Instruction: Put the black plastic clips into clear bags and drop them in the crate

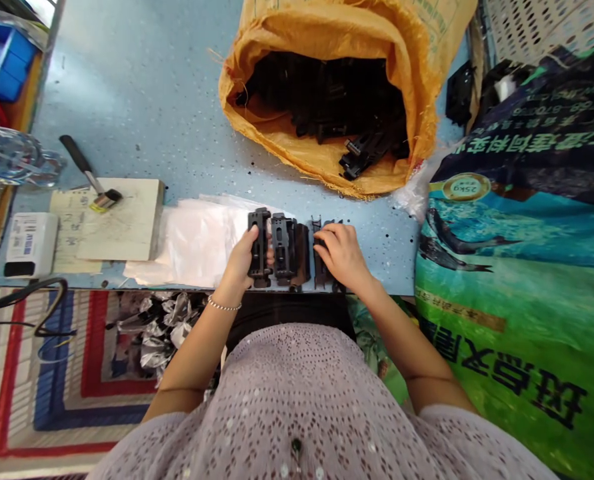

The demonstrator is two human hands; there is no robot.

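My left hand [241, 259] is closed round a black plastic part [259, 247], a long narrow piece with slots, held on edge at the table's front. Right beside it stand more black plastic parts [284, 248] of the same look. My right hand [343, 255] has its fingers bent over another black plastic part [319, 257] a little further right, its thumb and fingertips on the piece. Behind both hands an orange woven sack [287, 157] lies with its mouth towards me, full of black parts; one part [371, 150] rests near its lip.
Left of my hands lie thin clear plastic bags [197, 233], a pad of paper [121, 227] with a black-handled brush [89, 170], a white box [31, 243] and a bottle [19, 157]. A green and blue printed sack [517, 280] stands at the right. Below left is a plastic crate [61, 387].
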